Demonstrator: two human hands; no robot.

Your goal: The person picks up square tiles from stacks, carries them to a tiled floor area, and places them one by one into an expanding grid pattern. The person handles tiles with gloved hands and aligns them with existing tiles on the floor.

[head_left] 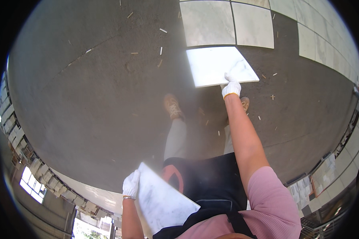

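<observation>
right white-gloved hand [231,88]: grip on near edge of white grey-veined marble tile [217,65], just nearer the person than pale grey square stone tile [207,23]; floor contact unclear | left white-gloved hand [131,184]: grip on left edge of second white grey-veined marble tile [163,199], well apart from pale tile
</observation>
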